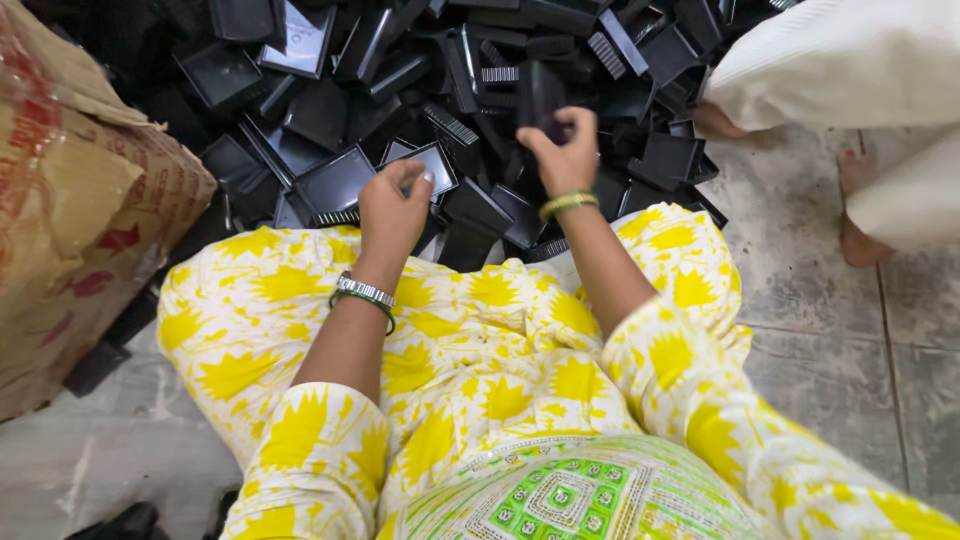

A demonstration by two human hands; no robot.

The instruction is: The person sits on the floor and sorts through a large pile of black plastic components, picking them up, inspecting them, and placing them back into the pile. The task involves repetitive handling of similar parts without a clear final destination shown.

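I sit on the floor in yellow and white patterned clothes, facing a big heap of black plastic tray-like parts (330,110). My right hand (562,155), with a green and gold bangle, is raised over the heap and pinches one black plastic piece (541,95) that stands upright. My left hand (393,205), wearing a silver and green bangle, rests with curled fingers at the near edge of a shallow black tray (425,162). Whether the left hand grips that tray is hidden by its fingers.
A worn brown cardboard box (80,200) stands at my left. Another person in pale clothes sits at the upper right, with bare feet (860,210) on the grey tiled floor (830,330). Dark objects (120,522) lie at the bottom left.
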